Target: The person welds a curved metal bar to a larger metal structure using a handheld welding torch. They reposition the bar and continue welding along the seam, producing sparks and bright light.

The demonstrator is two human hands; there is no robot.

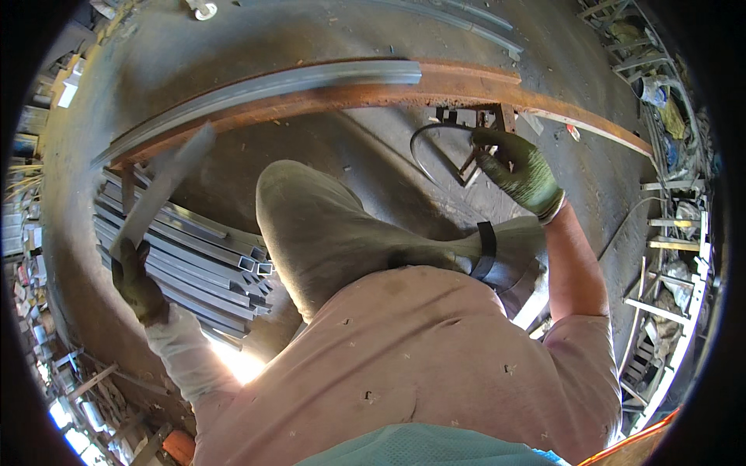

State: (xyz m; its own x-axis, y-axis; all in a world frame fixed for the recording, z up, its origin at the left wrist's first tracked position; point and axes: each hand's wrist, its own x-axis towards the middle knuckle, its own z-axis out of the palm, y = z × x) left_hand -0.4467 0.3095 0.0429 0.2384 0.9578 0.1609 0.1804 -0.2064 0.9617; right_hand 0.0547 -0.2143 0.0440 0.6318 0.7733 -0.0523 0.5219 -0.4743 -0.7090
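Observation:
My left hand [139,285], in a dark work glove, grips the lower end of a grey metal length [163,186] that is blurred and slants up to the right. Its upper end overlaps the near side of a rusty steel beam [326,100] in the view. My right hand [518,169] wears a green knit glove with the fingers curled around one end of a dark cable or hose [415,140], which loops left and down. What lies inside that grip is partly hidden. Along the beam rests a grey steel profile [262,84], its right end near the middle.
Several square steel tubes [204,274] lie stacked on the floor at the left. A rusty bracket [504,118] sits under the beam beside my right hand. Long metal profiles [484,35] lie beyond the beam. Cluttered racks [676,244] line the right side.

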